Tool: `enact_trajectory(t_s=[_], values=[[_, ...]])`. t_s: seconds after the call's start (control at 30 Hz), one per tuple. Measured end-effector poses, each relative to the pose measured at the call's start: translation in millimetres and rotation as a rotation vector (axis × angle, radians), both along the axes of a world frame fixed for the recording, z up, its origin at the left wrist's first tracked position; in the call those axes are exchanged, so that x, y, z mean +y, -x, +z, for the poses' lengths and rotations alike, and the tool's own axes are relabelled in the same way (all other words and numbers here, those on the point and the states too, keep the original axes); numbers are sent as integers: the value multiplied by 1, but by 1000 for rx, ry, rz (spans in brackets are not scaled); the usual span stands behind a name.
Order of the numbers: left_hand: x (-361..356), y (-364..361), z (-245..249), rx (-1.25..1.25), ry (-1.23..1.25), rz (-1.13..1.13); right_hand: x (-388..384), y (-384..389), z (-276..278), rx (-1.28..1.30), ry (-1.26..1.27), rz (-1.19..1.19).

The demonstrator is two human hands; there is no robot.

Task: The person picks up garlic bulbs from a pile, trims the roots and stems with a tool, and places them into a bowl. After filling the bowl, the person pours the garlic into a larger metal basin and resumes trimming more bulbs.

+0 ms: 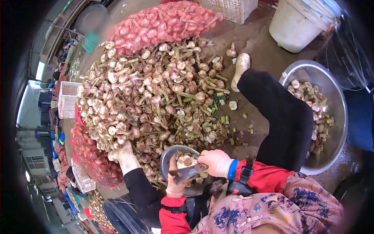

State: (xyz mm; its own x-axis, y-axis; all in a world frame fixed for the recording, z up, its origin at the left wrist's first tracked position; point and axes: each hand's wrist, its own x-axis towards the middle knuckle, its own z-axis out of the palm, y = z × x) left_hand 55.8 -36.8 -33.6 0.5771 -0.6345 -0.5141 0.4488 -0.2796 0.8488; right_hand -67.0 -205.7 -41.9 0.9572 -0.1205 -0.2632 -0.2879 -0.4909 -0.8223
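Note:
My left hand [174, 186], in a pinkish glove, holds a garlic bulb [184, 160] just above a small metal bowl [168, 155] in my lap. A dark flat blade [189, 172] lies across the bulb. My right hand [215, 163], in a white glove with a blue cuff, grips the blade's right end. Both hands meet over the bowl. In front of me lies a big pile of untrimmed garlic [156, 93] with stalks and roots. My legs in black trousers stretch out on either side of it.
A large metal basin [338, 97] at my right holds trimmed garlic bulbs. A white bucket [294, 25] stands beyond it. Red mesh sacks of garlic lie behind the pile [163, 21] and at its left [93, 160]. White crates [68, 99] stand at the left.

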Motion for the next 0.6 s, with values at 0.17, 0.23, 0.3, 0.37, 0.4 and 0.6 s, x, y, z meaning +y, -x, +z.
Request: enact_trajectory(t_s=[0.17, 0.23, 0.3, 0.37, 0.4, 0.6], values=[[-3, 18, 13, -534, -36, -213, 9, 2, -13, 43, 90, 104], [-10, 28, 16, -641, -30, -221, 8, 6, -17, 12, 95, 75], [-19, 39, 25, -125, 136, 57, 9, 9, -25, -8, 93, 53], [-20, 37, 28, 143, 163, 183, 11, 10, -35, -27, 87, 35], [-21, 37, 29, 408, 190, 311, 10, 9, -40, -8, 99, 37], [-23, 68, 96, -1022, 56, -185, 0, 10, -306, 128, -425, -670]])
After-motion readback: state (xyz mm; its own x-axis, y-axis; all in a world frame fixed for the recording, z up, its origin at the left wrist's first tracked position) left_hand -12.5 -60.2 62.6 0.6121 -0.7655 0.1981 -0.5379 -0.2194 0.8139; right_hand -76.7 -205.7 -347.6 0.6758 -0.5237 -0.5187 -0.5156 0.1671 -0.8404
